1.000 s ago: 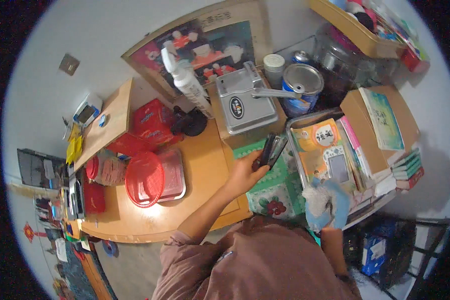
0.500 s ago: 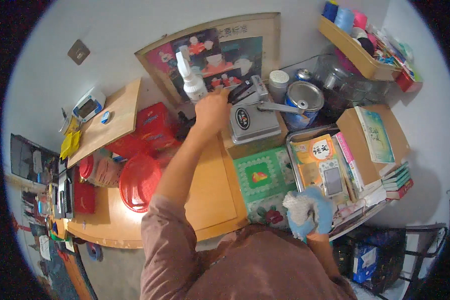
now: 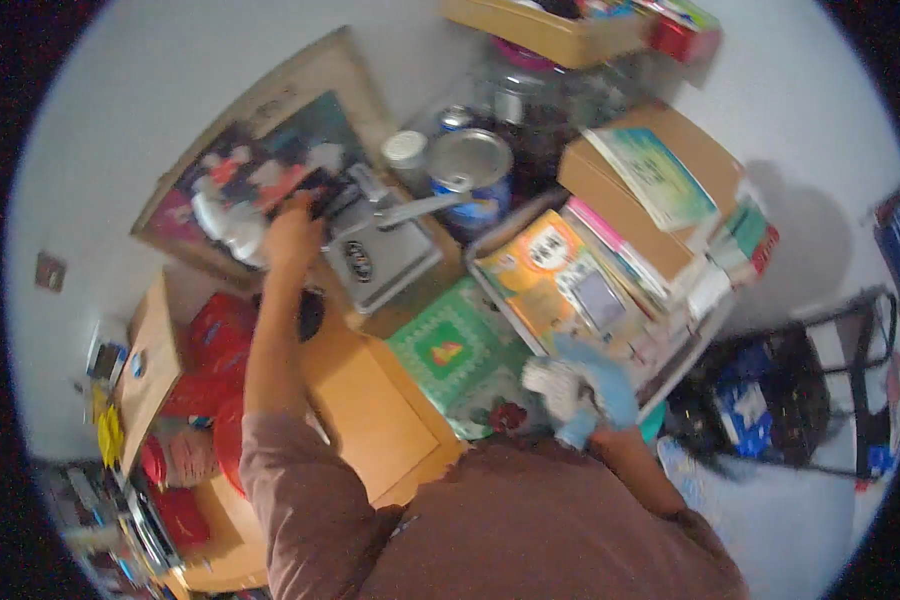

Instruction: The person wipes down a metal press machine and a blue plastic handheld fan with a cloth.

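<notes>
My left hand [image 3: 294, 240] reaches out over the far left of the desk, at a white bottle with a nozzle top [image 3: 228, 220] and some dark items. Blur hides its fingers, so I cannot see whether it grips anything. Just to the right of it lies a grey metal box [image 3: 385, 262] with an oval dark label and a silver-grey handled tool [image 3: 410, 208] across its top edge. Close to my body, my right hand is closed around a bunched blue and white fluffy cloth [image 3: 592, 385], which covers its fingers. A green patterned box [image 3: 450, 350] sits left of the cloth.
Behind the desk leans a framed picture [image 3: 270, 130]. A large tin [image 3: 472, 170] and a white-lidded jar [image 3: 404, 152] stand at the back. A tray of books [image 3: 545, 265] and a cardboard box [image 3: 620, 185] are on the right, red containers [image 3: 215, 350] on the left.
The whole view has turned and shifted, so the desk's things appear farther left and tilted. My left hand stays by the white bottle, and my right hand keeps the cloth.
</notes>
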Demonstrator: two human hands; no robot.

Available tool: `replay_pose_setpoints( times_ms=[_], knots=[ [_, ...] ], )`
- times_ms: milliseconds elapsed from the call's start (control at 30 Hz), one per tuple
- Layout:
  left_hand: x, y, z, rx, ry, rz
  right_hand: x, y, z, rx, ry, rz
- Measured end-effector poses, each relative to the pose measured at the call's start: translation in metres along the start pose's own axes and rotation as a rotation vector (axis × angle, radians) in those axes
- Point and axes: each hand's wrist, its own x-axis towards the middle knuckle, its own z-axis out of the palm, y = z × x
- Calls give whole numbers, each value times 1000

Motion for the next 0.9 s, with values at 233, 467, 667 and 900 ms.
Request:
replay_pose_setpoints(
  times_ms=[233, 467, 667, 900],
  knots=[
    [-75, 89, -17, -268, 433, 380, 2, 10, 3, -230, -12, -81],
    [-151, 207, 18, -533, 30, 767, -7, 30, -35, 904, -336, 157],
    [-166, 298, 78, -460, -283, 771, -17, 17, -82, 463, 161, 54],
    [-164, 349, 97, -169, -306, 721, -23, -5, -90, 758, 636, 310]
  ],
)
